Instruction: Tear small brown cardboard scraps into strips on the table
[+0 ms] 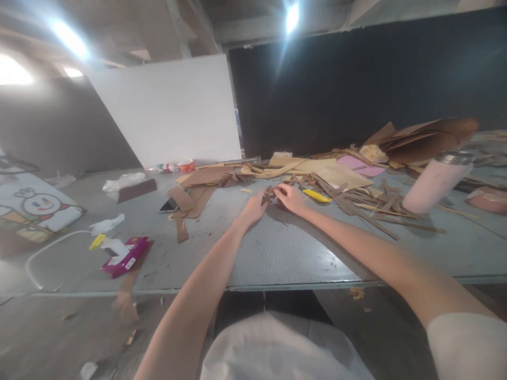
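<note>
Both hands meet over the middle of the grey table [273,253]. A small brown piece [270,193], perhaps leather or card, sits between the fingertips. My left hand [253,208] grips it from the left with curled fingers. From the other side my right hand [292,199] pinches at its edge, fingers bent. The piece's exact shape is too small and blurred to tell. Just right of my right hand lies a slim yellow object [317,196]. Brown strips [356,203] are heaped beyond it.
A pink bottle [438,182] stands at the right. Brown sheets [198,198] and a phone [168,205] lie left of the hands. Further left are a magenta tissue pack [125,258], a white cable [43,252] and a printed bag [37,206]. A white panel [170,111] rises behind.
</note>
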### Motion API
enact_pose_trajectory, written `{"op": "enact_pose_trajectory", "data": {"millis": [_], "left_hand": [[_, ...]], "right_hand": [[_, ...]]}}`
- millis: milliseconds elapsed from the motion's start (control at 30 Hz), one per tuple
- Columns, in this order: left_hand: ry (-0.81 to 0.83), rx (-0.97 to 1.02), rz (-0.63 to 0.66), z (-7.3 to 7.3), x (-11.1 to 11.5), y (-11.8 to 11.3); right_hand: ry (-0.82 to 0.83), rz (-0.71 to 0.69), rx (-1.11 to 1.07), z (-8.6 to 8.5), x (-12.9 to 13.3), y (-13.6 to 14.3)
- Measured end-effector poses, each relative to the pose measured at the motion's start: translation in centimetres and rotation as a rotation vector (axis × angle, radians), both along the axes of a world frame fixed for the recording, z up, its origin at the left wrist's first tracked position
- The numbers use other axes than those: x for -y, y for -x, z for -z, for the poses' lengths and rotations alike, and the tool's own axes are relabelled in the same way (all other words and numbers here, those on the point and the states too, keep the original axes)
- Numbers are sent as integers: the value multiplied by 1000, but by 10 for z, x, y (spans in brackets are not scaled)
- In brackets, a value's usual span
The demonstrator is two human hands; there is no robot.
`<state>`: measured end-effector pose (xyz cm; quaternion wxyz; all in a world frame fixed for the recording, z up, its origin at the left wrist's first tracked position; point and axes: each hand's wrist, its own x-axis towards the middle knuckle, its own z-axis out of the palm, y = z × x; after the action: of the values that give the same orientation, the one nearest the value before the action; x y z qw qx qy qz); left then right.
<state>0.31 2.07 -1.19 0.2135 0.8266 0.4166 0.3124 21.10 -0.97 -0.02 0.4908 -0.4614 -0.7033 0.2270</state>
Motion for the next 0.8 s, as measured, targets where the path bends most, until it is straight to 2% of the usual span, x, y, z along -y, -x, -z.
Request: {"op": "enact_pose_trajectory", "data": {"millis": [533,800], "left_hand": [[23,53,-17,-2,1,0],[9,82,2,0,0,-1]], "right_hand": [[-14,-26,31,0,2,0],[-44,10,36,-3,5,1]]}}
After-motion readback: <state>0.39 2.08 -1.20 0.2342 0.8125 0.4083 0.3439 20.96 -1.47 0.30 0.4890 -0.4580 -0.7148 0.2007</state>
